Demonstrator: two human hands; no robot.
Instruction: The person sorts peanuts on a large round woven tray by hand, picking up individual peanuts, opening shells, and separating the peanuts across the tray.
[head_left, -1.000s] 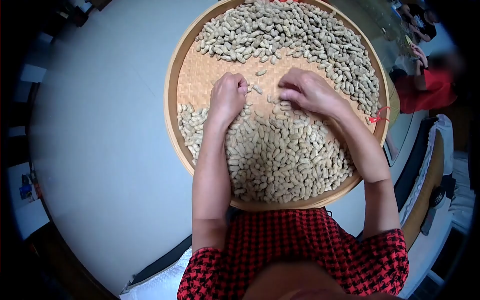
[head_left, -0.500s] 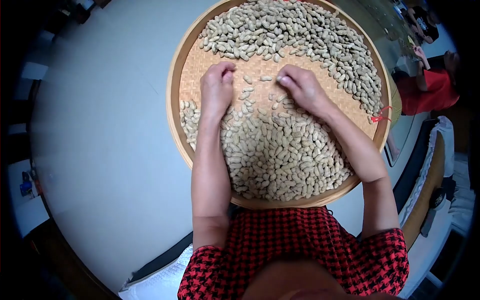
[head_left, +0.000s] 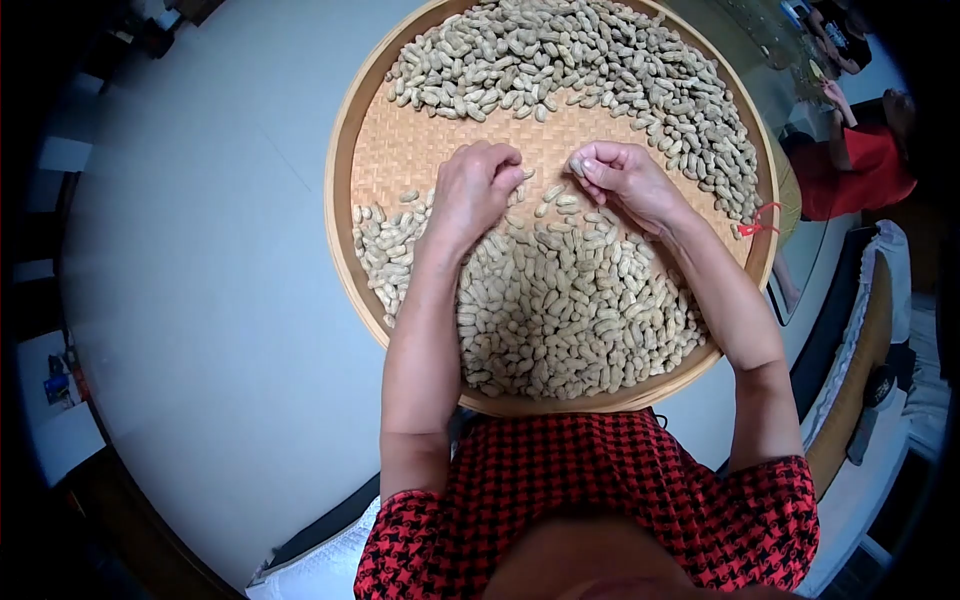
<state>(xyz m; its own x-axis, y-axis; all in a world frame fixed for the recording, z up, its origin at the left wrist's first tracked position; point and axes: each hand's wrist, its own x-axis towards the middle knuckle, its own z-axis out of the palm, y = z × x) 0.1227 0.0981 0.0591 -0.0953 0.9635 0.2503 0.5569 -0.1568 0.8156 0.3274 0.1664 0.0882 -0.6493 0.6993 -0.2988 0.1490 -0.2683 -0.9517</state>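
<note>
A round woven tray (head_left: 395,150) holds two masses of unshelled peanuts, a darker band (head_left: 560,60) along the far side and a paler pile (head_left: 560,310) on the near side. Over the bare weave between them, my right hand (head_left: 625,180) pinches a peanut (head_left: 577,167) between thumb and fingertips. My left hand (head_left: 480,190) is just left of it, fingers curled in against the thumb; a peanut shows at its fingertips, but whether it is gripped is unclear. A few loose peanuts (head_left: 550,198) lie between the hands.
Pale floor (head_left: 220,300) extends to the left. A red tie (head_left: 760,220) hangs on the tray's right rim. At the upper right are a person in red (head_left: 865,165) and another person in black (head_left: 842,35). A cushioned seat (head_left: 850,370) stands at the right.
My left hand has moved right and slightly down, closer to my right hand. My right hand has shifted slightly, and a peanut now shows at its fingertips.
</note>
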